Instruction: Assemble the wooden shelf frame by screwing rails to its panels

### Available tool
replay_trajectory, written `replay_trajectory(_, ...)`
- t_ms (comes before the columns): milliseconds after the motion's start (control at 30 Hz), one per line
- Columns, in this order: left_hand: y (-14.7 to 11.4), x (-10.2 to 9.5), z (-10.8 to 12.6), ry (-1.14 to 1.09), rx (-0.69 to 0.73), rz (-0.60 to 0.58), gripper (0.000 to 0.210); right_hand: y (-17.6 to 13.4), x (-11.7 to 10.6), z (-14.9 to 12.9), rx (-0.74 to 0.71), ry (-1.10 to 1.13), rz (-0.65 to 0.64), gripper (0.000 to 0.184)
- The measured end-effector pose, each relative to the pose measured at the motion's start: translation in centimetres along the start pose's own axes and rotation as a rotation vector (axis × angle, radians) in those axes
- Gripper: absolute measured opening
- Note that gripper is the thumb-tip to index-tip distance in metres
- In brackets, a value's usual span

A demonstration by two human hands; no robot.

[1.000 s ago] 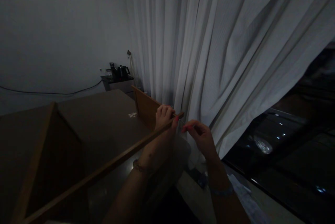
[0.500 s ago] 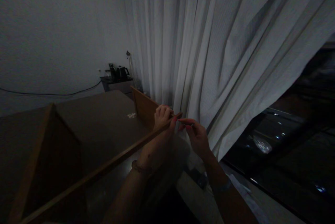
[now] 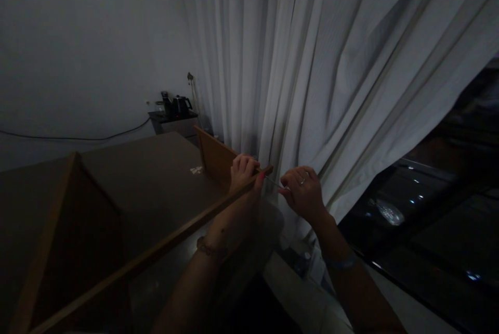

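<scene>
The long wooden board (image 3: 187, 230) runs edge-up from the lower left to its far end near the middle. My left hand (image 3: 245, 170) is wrapped around that far end, thumb on the near side and fingers over the top. A thin metal rod, apparently a hex key (image 3: 272, 182), reaches from the board's end to my right hand (image 3: 302, 191). The fingers of that hand are closed around the rod's outer part, which they hide. Its tip meets the board beside my left thumb; the exact contact is too dark to make out.
Another wooden panel (image 3: 218, 149) stands beyond my left hand, and an upright one (image 3: 78, 240) is at left. White curtains (image 3: 280, 63) hang close behind my hands. A kettle (image 3: 181, 106) stands on a small cabinet at the back. Dark window glass (image 3: 429, 230) is at right.
My right hand has drawn back a little to the right from the board's end and turned, its fingers now curled around the rod. My left hand keeps its hold.
</scene>
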State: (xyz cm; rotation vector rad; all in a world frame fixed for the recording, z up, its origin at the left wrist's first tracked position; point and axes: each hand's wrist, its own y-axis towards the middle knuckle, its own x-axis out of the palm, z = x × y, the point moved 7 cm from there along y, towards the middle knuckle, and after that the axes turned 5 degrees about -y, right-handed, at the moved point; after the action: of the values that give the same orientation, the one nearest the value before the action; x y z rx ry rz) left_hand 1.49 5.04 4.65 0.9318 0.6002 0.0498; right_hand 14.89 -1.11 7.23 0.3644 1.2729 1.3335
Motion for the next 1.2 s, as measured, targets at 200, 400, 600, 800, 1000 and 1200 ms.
replay_trajectory(200, -0.06, -0.05, 0.38, -0.012, 0.01, -0.013, 0.02, 0.42, -0.4, -0.38, -0.099, -0.003, 0.02, 0.045)
replay_trajectory(400, 0.0, -0.29, 0.3, -0.017, 0.003, 0.01, 0.02, 0.23, -0.78, -0.84, -0.099, -0.012, 0.033, 0.035)
replay_trajectory(600, 0.13, 0.35, -0.1, -0.014, -0.014, -0.007, 0.018, 0.08, -0.67, -0.71, -0.111, -0.016, 0.061, 0.037)
replay_trajectory(800, 0.01, 0.06, 0.22, -0.031, -0.003, 0.02, 0.022, 0.25, -0.75, -0.54, -0.163, -0.007, 0.084, 0.039)
replay_trajectory(1000, -0.01, 0.16, -0.37, -0.01, -0.016, -0.008, 0.018, 0.18, -0.51, -0.55, -0.165, 0.025, 0.124, 0.044)
replay_trajectory(1200, 0.05, 0.29, -0.34, -0.018, -0.005, 0.037, 0.016, -0.17, 0.0, -0.37, -0.139, 0.09, 0.121, 0.044)
